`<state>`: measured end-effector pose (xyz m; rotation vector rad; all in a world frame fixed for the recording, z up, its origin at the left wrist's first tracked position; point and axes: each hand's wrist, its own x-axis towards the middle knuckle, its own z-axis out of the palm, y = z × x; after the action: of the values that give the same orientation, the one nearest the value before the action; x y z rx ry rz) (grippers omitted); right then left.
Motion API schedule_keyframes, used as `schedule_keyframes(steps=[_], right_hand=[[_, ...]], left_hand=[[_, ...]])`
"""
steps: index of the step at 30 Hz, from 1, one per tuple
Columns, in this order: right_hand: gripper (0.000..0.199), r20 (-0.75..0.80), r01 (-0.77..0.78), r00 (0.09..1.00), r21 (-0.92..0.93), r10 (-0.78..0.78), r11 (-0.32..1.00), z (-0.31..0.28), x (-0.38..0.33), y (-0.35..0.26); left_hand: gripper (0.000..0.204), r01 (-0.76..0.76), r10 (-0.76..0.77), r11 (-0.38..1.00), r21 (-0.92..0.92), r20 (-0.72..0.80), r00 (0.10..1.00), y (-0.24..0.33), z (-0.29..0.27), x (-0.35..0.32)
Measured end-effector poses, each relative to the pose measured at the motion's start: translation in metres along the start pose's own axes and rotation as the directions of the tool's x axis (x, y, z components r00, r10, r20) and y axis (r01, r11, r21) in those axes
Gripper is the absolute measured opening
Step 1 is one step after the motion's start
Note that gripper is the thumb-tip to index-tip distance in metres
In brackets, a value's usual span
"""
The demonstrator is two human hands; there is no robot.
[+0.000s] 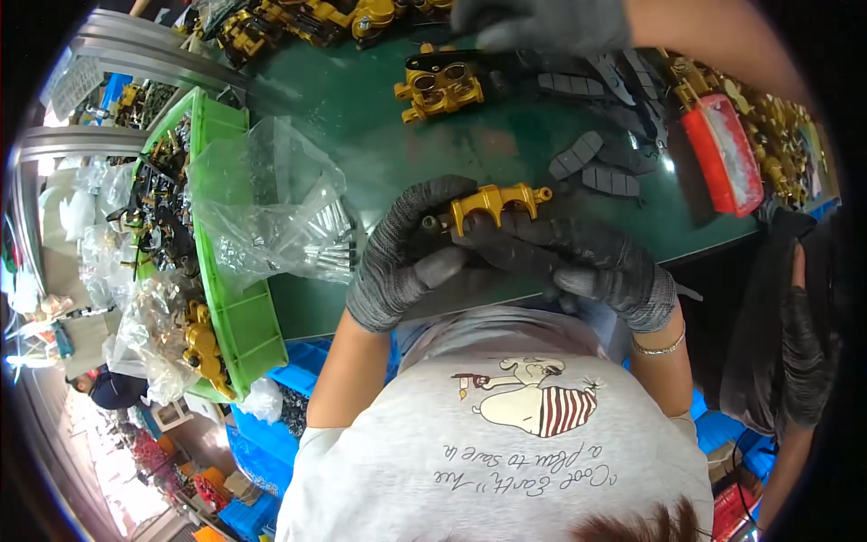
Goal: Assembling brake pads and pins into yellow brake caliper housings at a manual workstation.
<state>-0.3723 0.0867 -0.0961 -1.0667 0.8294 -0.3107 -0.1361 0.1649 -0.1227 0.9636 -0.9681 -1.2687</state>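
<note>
A gold brake caliper (498,206) is held up in front of my chest, above the near edge of the bench. My left hand (397,257), in a dark knitted glove, wraps round its left end. From the other side my right hand (610,266), gloved too, has its fingers closed under the caliper's right part. Something dark and long lies between my hands below the caliper; whether it is a brake pad or gloved fingers I cannot tell. Several black brake pads (610,182) lie on the bench to the right, beyond my right hand.
On the green bench (379,135), another gold caliper (441,86) lies near a co-worker's gloved hand (560,25). Left are a clear bag of metal pins (325,230) and a green crate (237,316). A red box (722,154) stands right, near another person's gloved hand (799,352).
</note>
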Motion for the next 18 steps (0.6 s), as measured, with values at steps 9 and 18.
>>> schedule_keyframes(steps=[9,18], right_hand=[[0.034,-0.096,-0.003,0.995,0.169,0.020,0.986,0.009,-0.003,0.013],[0.032,-0.227,0.069,0.974,0.201,-0.022,0.977,0.012,0.002,0.026]], left_hand=[[0.059,0.006,-0.001,0.983,0.186,-0.028,1.000,-0.004,-0.001,0.002],[0.060,-0.151,0.146,0.936,0.318,0.040,0.989,-0.008,-0.007,0.004]])
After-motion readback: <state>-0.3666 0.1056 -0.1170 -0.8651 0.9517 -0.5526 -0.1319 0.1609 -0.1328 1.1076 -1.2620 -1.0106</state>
